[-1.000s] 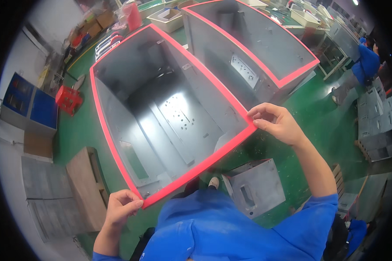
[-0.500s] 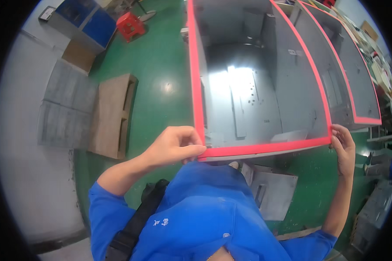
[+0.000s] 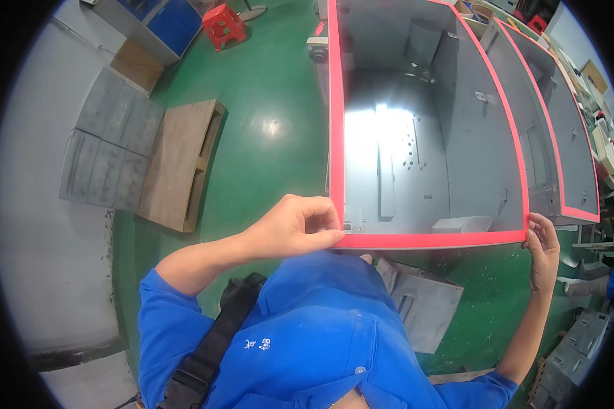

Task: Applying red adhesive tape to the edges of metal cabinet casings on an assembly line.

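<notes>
A large grey metal cabinet (image 3: 477, 136) faces up in front of me, its open side edged with red tape (image 3: 430, 240). My left hand (image 3: 290, 228) is closed at the near left corner, the thumb along the tape and the fingers curled at the edge. At the near right corner my right hand (image 3: 542, 249) pinches the taped edge between thumb and fingers. Inside the cabinet lie a shiny back panel with several small holes and a pale metal strip (image 3: 386, 163). Part of my left fingertips is hidden behind the edge.
A second grey cabinet (image 3: 546, 136) with a red-taped rim stands to the right. On the left, a wooden pallet (image 3: 181, 163) leans near grey panels (image 3: 109, 146). A red stool (image 3: 224, 26) stands far off on the green floor. Below the near edge sits a grey metal box (image 3: 426, 307).
The cabinet sits further right in the view, and its near edge looks straighter. Both hands remain at the two near corners, having shifted right and slightly lower on the right side.
</notes>
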A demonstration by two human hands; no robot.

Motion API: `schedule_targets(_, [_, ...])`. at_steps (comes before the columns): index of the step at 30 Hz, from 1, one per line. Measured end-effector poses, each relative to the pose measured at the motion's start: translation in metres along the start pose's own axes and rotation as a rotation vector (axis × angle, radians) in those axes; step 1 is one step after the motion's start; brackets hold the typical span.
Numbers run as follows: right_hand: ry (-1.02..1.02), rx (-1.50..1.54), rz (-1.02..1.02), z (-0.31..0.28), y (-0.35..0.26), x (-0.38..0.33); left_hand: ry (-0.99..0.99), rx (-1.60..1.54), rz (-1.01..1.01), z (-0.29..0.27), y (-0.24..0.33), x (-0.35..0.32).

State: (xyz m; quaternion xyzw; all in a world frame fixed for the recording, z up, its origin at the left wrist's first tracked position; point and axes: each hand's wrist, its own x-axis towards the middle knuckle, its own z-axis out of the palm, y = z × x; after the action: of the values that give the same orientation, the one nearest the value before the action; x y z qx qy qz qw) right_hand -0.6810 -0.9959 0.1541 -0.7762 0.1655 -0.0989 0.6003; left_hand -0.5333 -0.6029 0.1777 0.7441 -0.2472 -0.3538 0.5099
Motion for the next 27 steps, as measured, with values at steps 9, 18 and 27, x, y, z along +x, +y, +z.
schedule_targets(9, [0.020,0.009,-0.015,0.0005,0.0020,0.0000,0.042,0.099,0.082,0.0031,-0.0024,-0.0012])
schedule_targets(18, [0.016,0.022,-0.014,0.0018,0.0011,0.0001,0.070,0.156,0.148,0.0045,-0.0026,-0.0033])
schedule_targets(27, [0.027,0.017,-0.010,0.0030,0.0005,0.0002,0.121,0.260,0.236,0.0078,-0.0045,-0.0042])
